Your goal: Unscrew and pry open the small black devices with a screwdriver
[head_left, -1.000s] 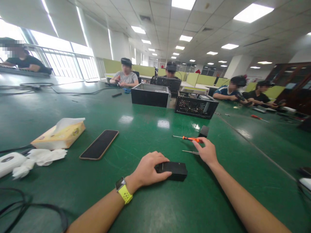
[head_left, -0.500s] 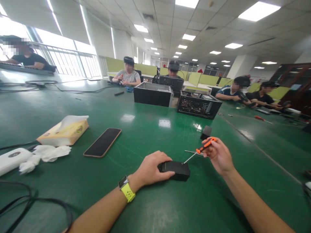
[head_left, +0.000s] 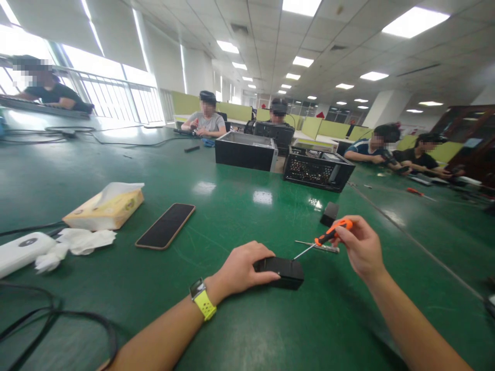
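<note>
On the green table lies a black rectangular box [head_left: 289, 277], its exact kind unclear. My left hand [head_left: 243, 265] grips its left end, thumb along the near side and fingers over the far side. A screwdriver [head_left: 328, 234] with an orange and black handle is pinched in the fingers of my right hand [head_left: 361, 247]. Its shaft slants down to the left, and the tip meets the box's top near the right end. Behind the shaft rests a thin metal tool [head_left: 327, 248]. Farther back stands a smaller dark block [head_left: 329, 214].
A phone [head_left: 165, 226], a tissue pack [head_left: 104, 208], crumpled tissue [head_left: 83, 241] and a white device [head_left: 25, 252] lie to the left. Black cables [head_left: 58, 312] curl at the near left. Two computer cases [head_left: 245, 150] stand farther back, with several people seated around the table.
My right hand has shifted slightly right, and the screwdriver handle leans lower with its tip still at the box. My left hand keeps its hold; the view has moved a little.
</note>
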`<control>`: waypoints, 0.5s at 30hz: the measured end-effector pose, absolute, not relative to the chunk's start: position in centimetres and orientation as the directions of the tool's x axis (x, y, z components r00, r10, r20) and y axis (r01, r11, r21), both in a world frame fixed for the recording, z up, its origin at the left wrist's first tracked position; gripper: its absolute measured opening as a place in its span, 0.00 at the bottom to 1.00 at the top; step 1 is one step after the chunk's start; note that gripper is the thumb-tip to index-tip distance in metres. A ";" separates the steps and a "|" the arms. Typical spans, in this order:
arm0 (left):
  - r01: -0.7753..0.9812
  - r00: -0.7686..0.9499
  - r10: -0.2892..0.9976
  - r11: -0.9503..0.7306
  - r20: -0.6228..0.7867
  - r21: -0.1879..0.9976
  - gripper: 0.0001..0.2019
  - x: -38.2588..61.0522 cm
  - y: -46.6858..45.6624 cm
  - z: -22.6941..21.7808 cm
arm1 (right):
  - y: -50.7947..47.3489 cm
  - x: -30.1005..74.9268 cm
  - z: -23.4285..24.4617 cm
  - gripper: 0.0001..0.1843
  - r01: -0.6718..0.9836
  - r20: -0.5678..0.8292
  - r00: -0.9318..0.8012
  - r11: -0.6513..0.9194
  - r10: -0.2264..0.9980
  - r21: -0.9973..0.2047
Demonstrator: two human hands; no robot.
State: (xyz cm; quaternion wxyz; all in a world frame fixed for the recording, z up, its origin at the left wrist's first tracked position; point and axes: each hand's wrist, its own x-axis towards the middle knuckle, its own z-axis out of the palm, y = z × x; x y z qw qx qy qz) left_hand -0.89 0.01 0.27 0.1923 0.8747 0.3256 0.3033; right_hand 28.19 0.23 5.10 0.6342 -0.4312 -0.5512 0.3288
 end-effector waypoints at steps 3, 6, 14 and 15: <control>0.462 0.604 0.688 -0.713 0.402 0.527 0.21 -0.9 0.1 0.2 | 0.3 27.9 8.0 0.16 0.299 0.489 -0.003 0.467 0.872 -0.832; 0.475 0.592 0.701 -0.702 0.398 0.530 0.21 -1.0 0.1 0.1 | 0.7 27.2 11.2 0.15 0.564 0.453 -0.260 0.515 0.853 -0.646; 0.478 0.586 0.716 -0.684 0.379 0.551 0.21 -1.0 0.0 0.3 | 0.1 26.6 14.2 0.13 0.758 0.342 -0.411 0.526 0.845 -0.387; 0.477 0.584 0.717 -0.682 0.379 0.555 0.21 -1.0 0.0 0.3 | -0.1 27.0 14.2 0.12 0.732 0.336 -0.453 0.560 0.826 -0.389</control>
